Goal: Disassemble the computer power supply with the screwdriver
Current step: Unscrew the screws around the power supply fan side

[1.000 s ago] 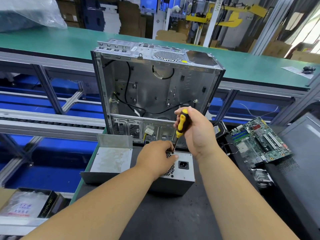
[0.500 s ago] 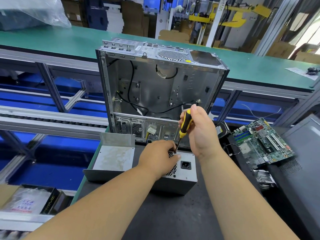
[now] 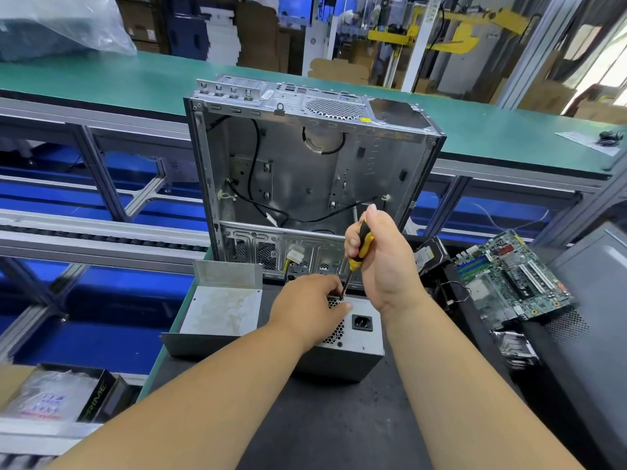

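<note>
- Behind the dark worktop (image 3: 325,418) runs a long green conveyor bench (image 3: 101,76), with cardboard boxes and yellow machinery further back in the hall.
- On the worktop, near its far edge, sits the grey power supply (image 3: 359,340), its rear face with the black mains socket (image 3: 362,322) and the round fan grille turned upward.
- The left hand (image 3: 310,308) rests on top of the power supply over the fan grille, fingers curled down against the casing and gripping it, thumb lying beside the socket.
- The right hand (image 3: 381,257) is wrapped round the yellow-and-black handle of the screwdriver (image 3: 359,252), thumb up along the handle.
- The screwdriver shaft slants down to the far top edge of the power supply, just beside the left fingers; the tip seems to sit on a screw, though the spot is too small to tell.
- Just left of the power supply lies a bent grey metal cover (image 3: 220,310), its open side up.
- An empty computer case (image 3: 305,171) stands upright right behind, open side facing the camera, black cables hanging inside.
- To the right lies a green motherboard (image 3: 512,276), with a hard drive (image 3: 427,254) between it and the right hand.
</note>
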The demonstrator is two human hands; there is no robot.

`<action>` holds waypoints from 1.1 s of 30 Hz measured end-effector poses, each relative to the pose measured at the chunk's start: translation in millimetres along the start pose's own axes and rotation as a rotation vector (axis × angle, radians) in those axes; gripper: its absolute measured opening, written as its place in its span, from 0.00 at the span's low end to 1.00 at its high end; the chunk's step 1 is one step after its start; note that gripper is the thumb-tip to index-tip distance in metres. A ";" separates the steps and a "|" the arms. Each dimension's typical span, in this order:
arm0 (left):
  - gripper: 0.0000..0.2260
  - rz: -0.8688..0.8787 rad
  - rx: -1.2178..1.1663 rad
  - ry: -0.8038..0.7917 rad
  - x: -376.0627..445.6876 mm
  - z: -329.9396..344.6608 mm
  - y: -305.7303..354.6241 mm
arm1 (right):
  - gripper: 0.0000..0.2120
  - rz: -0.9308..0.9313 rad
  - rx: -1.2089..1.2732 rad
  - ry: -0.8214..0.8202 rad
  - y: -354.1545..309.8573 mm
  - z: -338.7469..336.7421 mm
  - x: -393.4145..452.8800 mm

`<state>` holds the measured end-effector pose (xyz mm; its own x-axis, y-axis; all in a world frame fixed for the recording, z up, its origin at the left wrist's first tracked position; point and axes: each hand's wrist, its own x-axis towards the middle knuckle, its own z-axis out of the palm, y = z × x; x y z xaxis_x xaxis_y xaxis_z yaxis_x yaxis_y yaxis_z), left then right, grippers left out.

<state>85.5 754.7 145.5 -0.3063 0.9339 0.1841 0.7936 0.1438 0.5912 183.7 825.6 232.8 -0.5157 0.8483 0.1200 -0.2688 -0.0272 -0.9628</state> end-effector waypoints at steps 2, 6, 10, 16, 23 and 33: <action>0.07 -0.015 -0.009 0.002 -0.3 -0.2 0.1 | 0.13 -0.005 -0.010 0.012 -0.7 -3.8 1.0; 0.07 -0.047 -0.048 0.004 0.5 0.0 -0.4 | 0.14 0.031 -0.007 0.007 -3.2 -9.4 3.5; 0.05 -0.050 -0.049 0.001 1.9 0.0 -0.8 | 0.19 0.059 -0.012 0.016 -4.2 -8.6 7.0; 0.05 -0.049 -0.065 -0.010 2.7 0.4 -0.5 | 0.24 0.075 0.048 0.054 1.8 -1.3 12.4; 0.05 -0.074 -0.088 -0.018 6.1 0.1 -1.2 | 0.13 0.003 -0.053 0.010 6.6 -6.8 13.2; 0.05 -0.116 -0.123 -0.050 12.1 -2.2 0.8 | 0.26 0.146 0.100 0.054 -2.2 -9.8 18.9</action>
<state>81.3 765.3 149.9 -0.3629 0.9291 0.0717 0.6830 0.2129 0.6987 182.5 846.8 234.8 -0.5112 0.8587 -0.0350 -0.2754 -0.2023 -0.9398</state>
